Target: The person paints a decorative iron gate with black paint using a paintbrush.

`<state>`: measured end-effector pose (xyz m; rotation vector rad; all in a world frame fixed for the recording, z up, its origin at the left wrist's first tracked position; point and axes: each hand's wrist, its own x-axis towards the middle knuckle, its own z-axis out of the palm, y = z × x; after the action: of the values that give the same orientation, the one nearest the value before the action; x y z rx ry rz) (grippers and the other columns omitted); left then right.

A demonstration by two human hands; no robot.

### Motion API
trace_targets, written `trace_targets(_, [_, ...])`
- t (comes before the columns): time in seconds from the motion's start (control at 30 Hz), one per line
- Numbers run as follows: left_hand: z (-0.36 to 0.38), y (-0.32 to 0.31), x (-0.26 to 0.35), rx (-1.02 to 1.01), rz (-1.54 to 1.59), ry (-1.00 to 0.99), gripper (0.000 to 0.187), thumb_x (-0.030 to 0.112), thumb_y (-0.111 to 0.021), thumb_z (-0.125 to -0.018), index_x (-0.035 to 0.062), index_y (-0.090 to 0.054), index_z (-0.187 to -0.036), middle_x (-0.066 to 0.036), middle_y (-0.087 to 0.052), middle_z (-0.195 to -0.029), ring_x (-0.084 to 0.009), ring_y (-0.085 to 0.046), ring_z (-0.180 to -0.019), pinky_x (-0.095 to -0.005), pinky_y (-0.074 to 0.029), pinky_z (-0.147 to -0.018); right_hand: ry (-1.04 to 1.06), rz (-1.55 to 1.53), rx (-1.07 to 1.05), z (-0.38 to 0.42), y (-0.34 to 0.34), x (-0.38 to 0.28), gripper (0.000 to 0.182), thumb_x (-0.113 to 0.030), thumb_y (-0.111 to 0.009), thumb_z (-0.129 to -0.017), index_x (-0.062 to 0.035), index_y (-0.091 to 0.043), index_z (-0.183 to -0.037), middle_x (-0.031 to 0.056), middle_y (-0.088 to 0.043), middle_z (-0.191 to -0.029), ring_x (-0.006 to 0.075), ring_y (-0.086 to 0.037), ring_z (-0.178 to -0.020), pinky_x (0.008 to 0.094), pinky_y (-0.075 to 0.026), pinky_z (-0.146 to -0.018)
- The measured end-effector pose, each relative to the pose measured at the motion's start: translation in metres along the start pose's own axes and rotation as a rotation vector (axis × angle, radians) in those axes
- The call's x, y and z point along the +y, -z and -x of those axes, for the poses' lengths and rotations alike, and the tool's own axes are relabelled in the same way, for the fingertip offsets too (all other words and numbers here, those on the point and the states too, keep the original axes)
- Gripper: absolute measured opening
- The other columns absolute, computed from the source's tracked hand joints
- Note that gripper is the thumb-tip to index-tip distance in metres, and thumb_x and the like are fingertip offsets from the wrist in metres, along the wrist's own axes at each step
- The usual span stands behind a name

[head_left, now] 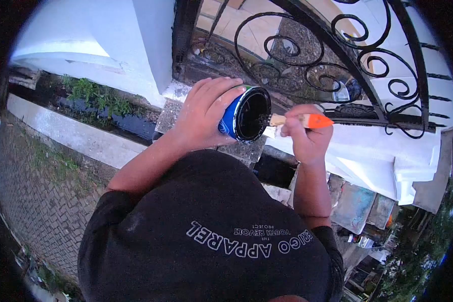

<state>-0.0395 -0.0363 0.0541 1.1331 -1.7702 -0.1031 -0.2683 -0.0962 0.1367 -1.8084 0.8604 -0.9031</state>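
Note:
My left hand (206,108) is wrapped round a blue paint can (228,118), which is tilted with its open mouth toward the right. Dark paint coats the inside and rim of the can. In my right hand (309,136) is a paintbrush (317,121) with an orange-tipped wooden handle, pinched between the fingers. Its bristle end reaches into the can's mouth, and the bristles look dark against the black inside. Just beyond both hands stands a black wrought-iron gate (332,43) with scrollwork.
White walls (105,35) flank the gate. A water-filled drain (131,123) with weeds runs at the left, beside a concrete curb (75,131) and a paved street (50,181). Concrete slabs (355,204) lie at the right, near scattered items. A clear container (341,94) sits behind the gate.

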Motion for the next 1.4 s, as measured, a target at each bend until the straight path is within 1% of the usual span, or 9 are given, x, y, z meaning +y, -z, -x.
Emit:
trace_targets(0.1, [0.000, -0.003, 0.000, 0.021, 0.013, 0.014, 0.098, 0.027, -0.089, -0.051, 0.0107, -0.042, -0.135, -0.013, -0.051, -0.132, -0.0342, -0.051, -0.121, -0.0495, -0.039, -0.100, 0.032, -0.197, 0.111, 0.003, 0.011, 0.003, 0.006, -0.004, -0.065, -0.087, 0.0008, -0.062, -0.090, 0.0080, -0.062, -0.075, 0.0139, -0.062, -0.059, 0.0254, -0.051, -0.052])
trace_targets(0.3, [-0.001, -0.017, 0.006, 0.019, 0.026, 0.062, 0.104, 0.025, -0.091, -0.046, 0.0100, -0.041, -0.136, -0.014, -0.051, -0.132, -0.0351, -0.051, -0.121, -0.0485, -0.039, -0.100, 0.001, -0.495, 0.316, 0.009, 0.043, 0.033, 0.026, -0.027, -0.055, -0.097, -0.0007, -0.055, -0.095, 0.0069, -0.055, -0.068, 0.0175, -0.057, -0.050, 0.0306, -0.050, -0.046])
trace_targets(0.4, [-0.001, -0.031, 0.009, 0.034, 0.053, 0.130, 0.106, 0.025, -0.092, -0.045, 0.0093, -0.041, -0.136, -0.015, -0.051, -0.132, -0.0357, -0.051, -0.120, -0.0477, -0.040, -0.099, -0.097, -0.755, 0.296, 0.016, 0.054, 0.048, 0.030, -0.039, -0.048, -0.100, -0.0098, -0.054, -0.095, 0.0004, -0.057, -0.070, 0.0098, -0.056, -0.060, 0.0254, -0.045, -0.048])
trace_targets(0.57, [-0.009, -0.054, 0.018, 0.010, 0.043, 0.138, 0.104, 0.025, -0.091, -0.046, 0.0086, -0.040, -0.136, -0.015, -0.051, -0.133, -0.0357, -0.051, -0.120, -0.0473, -0.040, -0.099, -0.258, -1.113, 0.514, 0.030, 0.061, 0.066, 0.030, -0.035, -0.048, -0.100, -0.0054, -0.053, -0.096, 0.0064, -0.055, -0.063, 0.0146, -0.053, -0.053, 0.0300, -0.043, -0.048])
trace_targets(0.77, [-0.019, -0.068, 0.027, -0.002, 0.000, -0.010, 0.099, 0.025, -0.090, -0.049, 0.0088, -0.042, -0.134, -0.014, -0.051, -0.131, -0.0348, -0.053, -0.118, -0.0472, -0.040, -0.098, 0.092, -0.358, 0.363, 0.040, 0.064, 0.039, 0.017, -0.016, -0.059, -0.095, 0.0007, -0.056, -0.093, 0.0102, -0.060, -0.080, 0.0154, -0.060, -0.055, 0.0287, -0.050, -0.050])
trace_targets(1.0, [-0.019, -0.063, 0.027, -0.048, 0.023, -0.018, 0.096, 0.025, -0.089, -0.050, 0.0093, -0.044, -0.133, -0.014, -0.051, -0.131, -0.0343, -0.053, -0.118, -0.0486, -0.040, -0.098, 0.219, 0.024, 0.308, 0.040, 0.058, 0.005, 0.011, -0.008, -0.071, -0.081, 0.0011, -0.065, -0.083, 0.0063, -0.065, -0.076, 0.0104, -0.058, -0.062, 0.0229, -0.045, -0.058])
trace_targets(1.2, [-0.018, -0.052, 0.018, -0.040, 0.044, -0.053, 0.095, 0.026, -0.088, -0.050, 0.0092, -0.044, -0.133, -0.013, -0.051, -0.131, -0.0340, -0.052, -0.119, -0.0491, -0.040, -0.097, 0.048, 0.066, 0.242, 0.036, 0.041, -0.005, 0.012, -0.008, -0.074, -0.080, -0.0005, -0.065, -0.082, 0.0046, -0.065, -0.073, 0.0100, -0.058, -0.065, 0.0246, -0.045, -0.061])
trace_targets(1.37, [-0.018, -0.042, 0.014, -0.052, 0.053, -0.071, 0.097, 0.025, -0.089, -0.050, 0.0093, -0.044, -0.134, -0.013, -0.051, -0.132, -0.0340, -0.052, -0.119, -0.0495, -0.040, -0.098, 0.079, 0.130, 0.210, 0.028, 0.027, 0.014, 0.009, -0.007, -0.070, -0.083, -0.0014, -0.063, -0.083, 0.0052, -0.063, -0.071, 0.0101, -0.057, -0.059, 0.0234, -0.045, -0.056])
trace_targets(1.4, [-0.019, -0.042, 0.012, -0.055, 0.052, -0.070, 0.097, 0.025, -0.089, -0.049, 0.0095, -0.043, -0.134, -0.013, -0.051, -0.132, -0.0340, -0.052, -0.119, -0.0497, -0.040, -0.098, 0.087, 0.001, 0.281, 0.030, 0.027, 0.011, 0.008, -0.007, -0.068, -0.085, -0.0012, -0.062, -0.084, 0.0060, -0.062, -0.072, 0.0103, -0.057, -0.057, 0.0235, -0.045, -0.053])
